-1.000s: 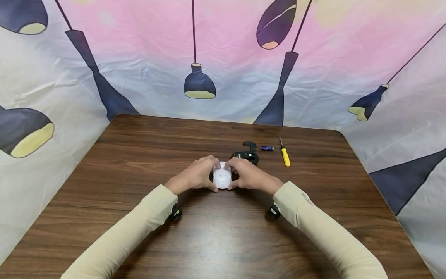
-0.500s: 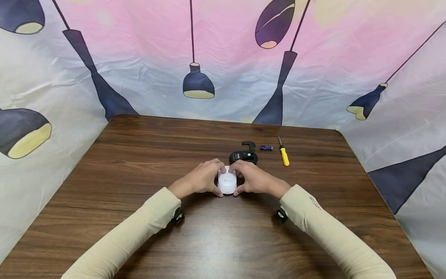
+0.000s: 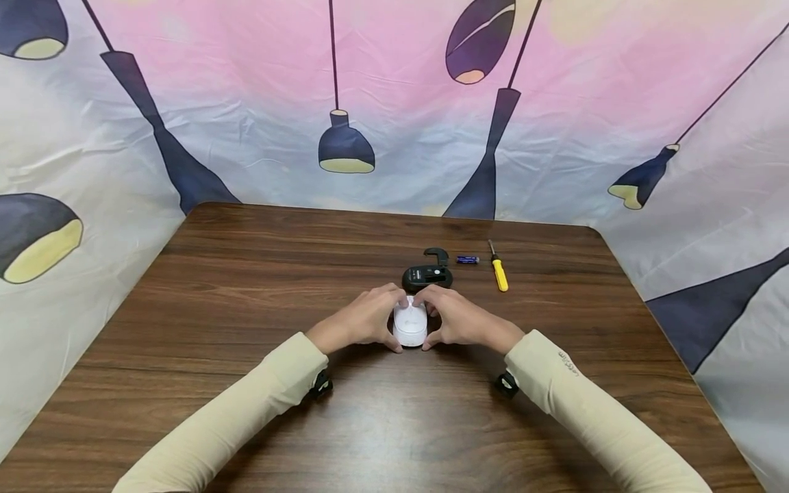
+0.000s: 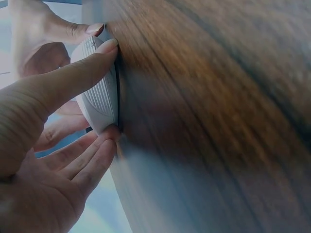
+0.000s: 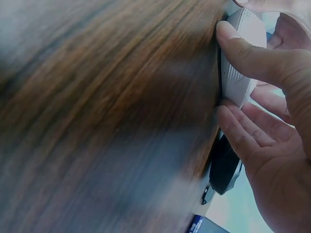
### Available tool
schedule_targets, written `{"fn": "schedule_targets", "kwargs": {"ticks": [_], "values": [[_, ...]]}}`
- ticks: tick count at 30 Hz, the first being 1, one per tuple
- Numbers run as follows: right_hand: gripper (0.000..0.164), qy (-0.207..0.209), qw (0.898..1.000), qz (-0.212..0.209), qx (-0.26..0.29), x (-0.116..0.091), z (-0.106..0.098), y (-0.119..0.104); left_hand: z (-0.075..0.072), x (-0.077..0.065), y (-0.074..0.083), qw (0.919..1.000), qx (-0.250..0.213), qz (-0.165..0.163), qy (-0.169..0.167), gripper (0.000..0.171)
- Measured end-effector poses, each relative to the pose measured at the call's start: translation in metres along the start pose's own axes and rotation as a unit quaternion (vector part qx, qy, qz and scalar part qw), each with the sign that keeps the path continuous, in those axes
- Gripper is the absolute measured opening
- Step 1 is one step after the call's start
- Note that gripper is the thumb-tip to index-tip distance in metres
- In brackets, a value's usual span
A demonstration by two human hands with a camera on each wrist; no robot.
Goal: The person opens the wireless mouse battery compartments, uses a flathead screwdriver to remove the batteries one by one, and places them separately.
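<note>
A white computer mouse with ribbed sides lies on the table between both hands. My left hand grips its left side, with the thumb at the near end and the other fingers along the flank. From the right, my right hand holds it the same way, thumb near and fingertips low by the tabletop. In both wrist views the mouse's underside sits right at the wood. Just beyond the hands, a black mouse lies belly up, its battery slot showing.
Behind the black mouse lies its curved black cover. A blue battery is to the right, then a yellow-handled screwdriver. The brown wooden table ends at a printed cloth backdrop.
Both hands have slid the white mouse right and slightly nearer the person, keeping their grip. More of the black mouse shows now. The head view has shifted a little.
</note>
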State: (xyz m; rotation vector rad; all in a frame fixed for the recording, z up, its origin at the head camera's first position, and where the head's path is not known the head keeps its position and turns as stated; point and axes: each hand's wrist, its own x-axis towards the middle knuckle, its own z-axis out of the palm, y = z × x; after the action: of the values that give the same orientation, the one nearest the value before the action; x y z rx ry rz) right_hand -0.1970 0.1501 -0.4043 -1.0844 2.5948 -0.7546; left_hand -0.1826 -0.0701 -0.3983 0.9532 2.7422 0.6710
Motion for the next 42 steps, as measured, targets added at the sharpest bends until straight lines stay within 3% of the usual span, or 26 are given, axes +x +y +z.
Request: {"fn": "schedule_targets", "kwargs": {"ticks": [12,21,28,34,42], "values": [[0.068,-0.001,1.000,0.004,0.018,-0.007,-0.004,0.003,0.001,0.000,0.001,0.9996,-0.012,0.024,0.001,0.066],[0.070,-0.008,0.998,0.013,0.069,-0.011,-0.008,0.003,-0.003,0.001,-0.001,0.9974,-0.070,0.017,-0.008,0.066],[0.069,0.004,0.997,0.004,0.075,-0.012,-0.004,0.006,-0.003,0.003,-0.003,0.9947,-0.100,0.019,-0.016,0.068],[0.060,0.021,0.996,-0.007,0.086,-0.015,-0.007,0.007,-0.002,0.003,-0.001,0.9959,-0.089,0.018,0.004,0.069],[0.057,0.032,0.995,-0.006,0.096,-0.014,-0.009,0.007,-0.002,0.004,0.000,0.9945,-0.091,0.023,0.048,0.047]]}}
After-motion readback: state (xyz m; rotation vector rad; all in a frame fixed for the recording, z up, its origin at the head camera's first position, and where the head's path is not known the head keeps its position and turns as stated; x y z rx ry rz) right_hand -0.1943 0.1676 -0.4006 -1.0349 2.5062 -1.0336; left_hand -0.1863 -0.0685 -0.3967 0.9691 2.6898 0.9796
